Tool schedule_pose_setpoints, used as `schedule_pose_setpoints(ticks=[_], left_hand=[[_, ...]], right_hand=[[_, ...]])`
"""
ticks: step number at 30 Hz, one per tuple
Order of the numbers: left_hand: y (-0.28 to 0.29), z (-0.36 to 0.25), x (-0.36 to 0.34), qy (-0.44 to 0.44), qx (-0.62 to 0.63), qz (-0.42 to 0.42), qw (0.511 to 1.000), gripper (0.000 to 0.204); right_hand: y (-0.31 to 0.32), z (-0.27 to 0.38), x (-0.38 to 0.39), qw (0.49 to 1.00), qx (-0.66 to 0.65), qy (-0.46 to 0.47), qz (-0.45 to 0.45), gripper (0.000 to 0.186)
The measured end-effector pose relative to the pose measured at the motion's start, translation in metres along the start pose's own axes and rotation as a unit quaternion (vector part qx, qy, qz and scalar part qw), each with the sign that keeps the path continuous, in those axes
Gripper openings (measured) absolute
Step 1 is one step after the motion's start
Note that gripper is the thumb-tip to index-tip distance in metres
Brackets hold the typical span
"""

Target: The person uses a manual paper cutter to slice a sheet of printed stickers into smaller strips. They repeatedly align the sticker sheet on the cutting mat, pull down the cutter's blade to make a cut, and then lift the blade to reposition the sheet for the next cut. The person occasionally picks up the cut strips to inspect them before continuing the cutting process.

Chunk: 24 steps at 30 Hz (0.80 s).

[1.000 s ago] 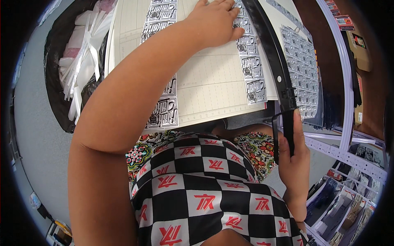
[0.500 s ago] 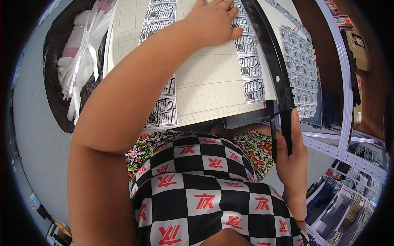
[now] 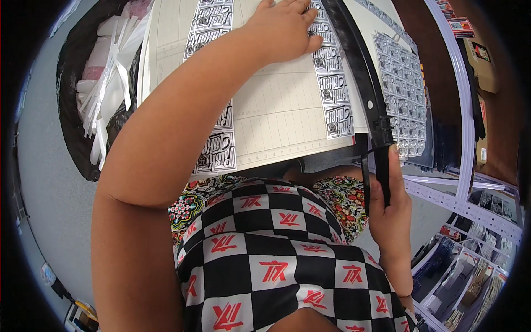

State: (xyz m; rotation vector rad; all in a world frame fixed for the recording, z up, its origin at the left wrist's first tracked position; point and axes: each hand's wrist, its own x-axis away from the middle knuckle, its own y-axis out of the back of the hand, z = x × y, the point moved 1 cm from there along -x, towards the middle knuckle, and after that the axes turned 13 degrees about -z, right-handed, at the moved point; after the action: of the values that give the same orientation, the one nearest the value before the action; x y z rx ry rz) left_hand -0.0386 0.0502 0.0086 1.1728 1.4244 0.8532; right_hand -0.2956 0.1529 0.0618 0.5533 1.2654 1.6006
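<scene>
A guillotine paper cutter with a cream gridded board lies in front of me. My left hand is spread flat near the far side, its fingers apart, pressing on the right-hand strip of black-and-white printed labels. That strip lies along the board's right edge, beside the long black cutter arm. My right hand is closed round the black handle at the arm's near end, low by the board's front right corner. A second printed strip runs down the board's left side, partly hidden under my left forearm.
Right of the cutter arm lies a printed label sheet. A black bag full of white paper offcuts stands at the left. A pale metal shelf frame rises at the right, with sorted packets lower down.
The board, strips and cutter arm have shifted very slightly left in the picture. Both hands keep the same hold; nothing was let go.
</scene>
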Motion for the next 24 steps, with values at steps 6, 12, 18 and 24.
schedule_pose_setpoints(ticks=[6,12,18,24], left_hand=[[-0.014,0.007,-0.005,0.009,0.005,0.004,1.0,0.056],[0.001,0.002,0.001,0.01,0.016,0.018,1.0,0.056],[-0.026,0.009,-0.007,-0.011,-0.019,-0.031,0.999,0.057],[-0.032,0.004,-0.007,-0.013,-0.036,-0.124,0.992,0.055]], right_hand=[[0.0,0.004,0.0,0.999,0.003,-0.033,0.013,0.055],[-0.005,-0.001,0.003,1.0,0.002,-0.025,-0.001,0.055],[-0.009,-0.008,0.003,0.999,-0.008,0.021,-0.027,0.055],[-0.021,-0.021,0.009,0.998,0.029,0.039,-0.045,0.054]])
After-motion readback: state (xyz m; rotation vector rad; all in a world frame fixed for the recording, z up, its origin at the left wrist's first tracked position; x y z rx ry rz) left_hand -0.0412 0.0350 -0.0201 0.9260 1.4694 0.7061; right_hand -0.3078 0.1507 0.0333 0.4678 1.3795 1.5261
